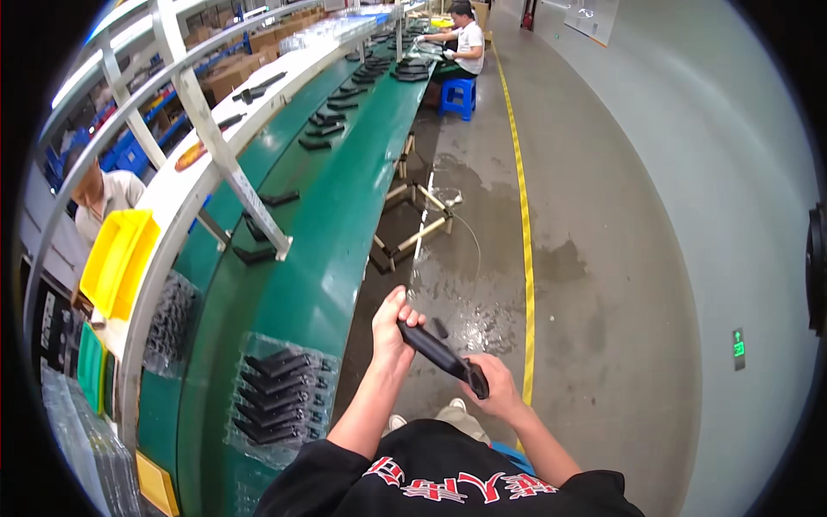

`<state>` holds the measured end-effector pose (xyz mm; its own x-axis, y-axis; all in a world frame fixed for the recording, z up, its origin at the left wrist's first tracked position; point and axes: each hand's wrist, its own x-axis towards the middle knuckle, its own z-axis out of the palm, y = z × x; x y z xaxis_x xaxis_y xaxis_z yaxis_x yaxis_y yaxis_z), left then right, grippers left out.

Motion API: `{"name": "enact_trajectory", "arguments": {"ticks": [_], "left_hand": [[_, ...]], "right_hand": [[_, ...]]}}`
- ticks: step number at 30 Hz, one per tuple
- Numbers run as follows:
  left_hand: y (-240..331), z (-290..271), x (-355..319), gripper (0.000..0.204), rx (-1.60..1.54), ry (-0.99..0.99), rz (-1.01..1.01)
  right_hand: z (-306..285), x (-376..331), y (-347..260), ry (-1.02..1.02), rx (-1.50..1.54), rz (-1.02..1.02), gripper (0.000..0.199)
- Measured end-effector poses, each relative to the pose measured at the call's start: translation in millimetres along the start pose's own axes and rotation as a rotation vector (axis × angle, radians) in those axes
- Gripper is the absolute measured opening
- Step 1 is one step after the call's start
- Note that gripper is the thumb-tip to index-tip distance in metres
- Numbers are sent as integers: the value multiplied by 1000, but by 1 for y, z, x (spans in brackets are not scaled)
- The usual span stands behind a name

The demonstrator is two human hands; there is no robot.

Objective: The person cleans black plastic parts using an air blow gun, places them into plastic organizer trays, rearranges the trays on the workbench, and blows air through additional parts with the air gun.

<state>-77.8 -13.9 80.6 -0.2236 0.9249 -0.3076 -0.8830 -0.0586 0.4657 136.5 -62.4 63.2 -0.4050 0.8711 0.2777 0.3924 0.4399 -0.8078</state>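
In front of my body I hold a black angled handle-shaped part (433, 351) above the floor, tilted down toward the right. My left hand (392, 332) is closed round its upper end. At its lower end my right hand (498, 384) grips it, with some fingers hidden behind the part. To the left, a clear plastic tray (258, 343) lies on the green conveyor belt (314, 297), with several similar black parts (277, 398) lined up in it.
More black parts (314, 144) are scattered along the belt. White posts (245, 185) and a shelf with a yellow bin (121, 258) border its left. A co-worker (469, 43) sits on a blue stool (458, 99) ahead; another person (108, 189) is beyond the shelf. The floor (482, 284) looks wet.
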Motion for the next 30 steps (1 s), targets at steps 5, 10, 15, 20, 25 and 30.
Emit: {"name": "enact_trajectory", "arguments": {"ticks": [5,10,15,20,25,30], "left_hand": [[-28,-32,10,14,64,348,-79],[-13,35,12,11,-45,71,-31],[-10,80,1,11,12,-381,142],[-10,69,21,14,84,-65,209],[-26,15,-10,14,276,442,210],[26,124,-78,37,1019,-28,877]], "right_hand": [[-35,8,38,40,-341,-355,37],[-52,22,50,-108,218,-61,39],[-65,29,48,-295,737,267,39],[-50,59,73,-45,351,-55,37],[-41,55,99,4,0,-467,36],[-28,32,118,-159,203,-106,36]]}}
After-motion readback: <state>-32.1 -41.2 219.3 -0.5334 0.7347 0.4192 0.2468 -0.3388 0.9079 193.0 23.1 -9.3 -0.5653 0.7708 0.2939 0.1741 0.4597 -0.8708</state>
